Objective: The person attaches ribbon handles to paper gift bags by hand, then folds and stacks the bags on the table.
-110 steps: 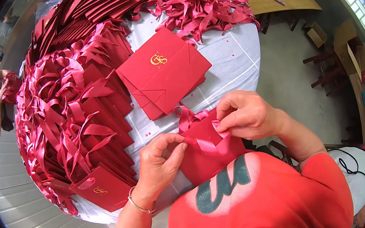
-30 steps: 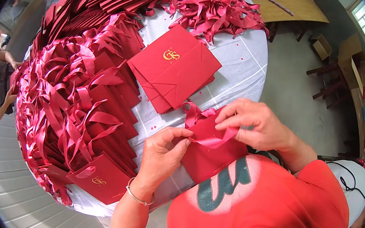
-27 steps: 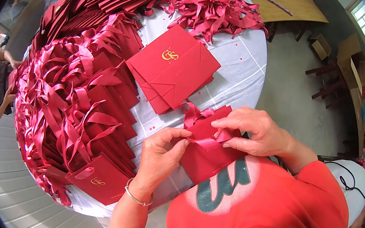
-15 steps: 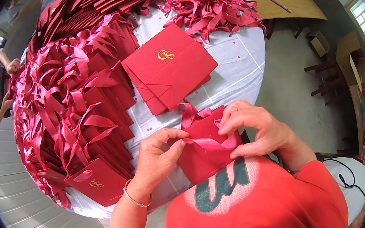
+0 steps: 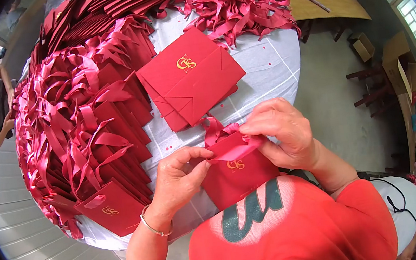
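Observation:
A red paper gift bag [image 5: 234,181] with a gold monogram lies at the table's near edge, against my shirt. Across its top edge runs a pink satin ribbon [image 5: 236,150]. My left hand [image 5: 179,174] pinches the ribbon's left end between thumb and fingertips, close to the bag's upper left corner. At the upper right corner my right hand [image 5: 282,131] has its fingers closed on the ribbon's other part, the fingertips partly hidden. More ribbon is bunched just behind the bag's top edge.
Flat red bags [image 5: 194,75] lie stacked ahead on the white tablecloth [image 5: 275,66]. Ribboned bags [image 5: 78,114] crowd the left side. Loose ribbons [image 5: 240,8] are heaped at the back. Another person's arm [image 5: 1,135] shows at far left. Cardboard boxes [image 5: 398,64] stand at right.
My right hand has moved up and inward to the bag's top edge, carrying the ribbon up off the front, so the gold monogram now shows. My left hand keeps nearly the same place.

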A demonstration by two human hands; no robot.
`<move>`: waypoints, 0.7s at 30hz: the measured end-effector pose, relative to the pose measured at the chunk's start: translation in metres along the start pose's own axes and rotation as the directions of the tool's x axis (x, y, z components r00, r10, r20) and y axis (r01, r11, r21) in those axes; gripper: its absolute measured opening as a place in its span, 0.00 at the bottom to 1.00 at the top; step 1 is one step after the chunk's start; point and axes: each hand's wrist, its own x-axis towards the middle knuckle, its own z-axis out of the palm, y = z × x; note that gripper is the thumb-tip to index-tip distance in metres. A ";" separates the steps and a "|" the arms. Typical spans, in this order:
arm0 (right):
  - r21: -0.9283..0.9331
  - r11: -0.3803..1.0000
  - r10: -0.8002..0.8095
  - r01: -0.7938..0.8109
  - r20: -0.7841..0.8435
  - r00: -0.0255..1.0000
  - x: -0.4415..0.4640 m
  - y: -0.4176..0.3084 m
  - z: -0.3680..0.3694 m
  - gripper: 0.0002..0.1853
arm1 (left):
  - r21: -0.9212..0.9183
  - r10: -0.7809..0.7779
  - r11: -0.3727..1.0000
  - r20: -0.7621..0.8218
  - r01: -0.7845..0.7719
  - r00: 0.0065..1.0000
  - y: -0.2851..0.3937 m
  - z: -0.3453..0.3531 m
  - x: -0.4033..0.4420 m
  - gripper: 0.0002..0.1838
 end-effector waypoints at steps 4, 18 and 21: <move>-0.095 0.994 -0.062 0.059 -0.026 0.998 0.015 -0.006 0.004 0.19 | -0.006 0.036 0.999 -0.002 -0.036 0.999 -0.001 0.001 0.000 0.08; 0.502 0.832 0.139 -0.237 0.224 0.965 0.016 -0.010 0.007 0.09 | 0.068 0.113 0.991 0.001 -0.112 0.994 0.000 0.000 0.001 0.10; 0.536 0.806 0.128 -0.251 0.256 0.958 0.016 -0.009 0.009 0.09 | 0.078 0.080 0.994 0.016 -0.081 0.997 0.005 -0.003 0.000 0.10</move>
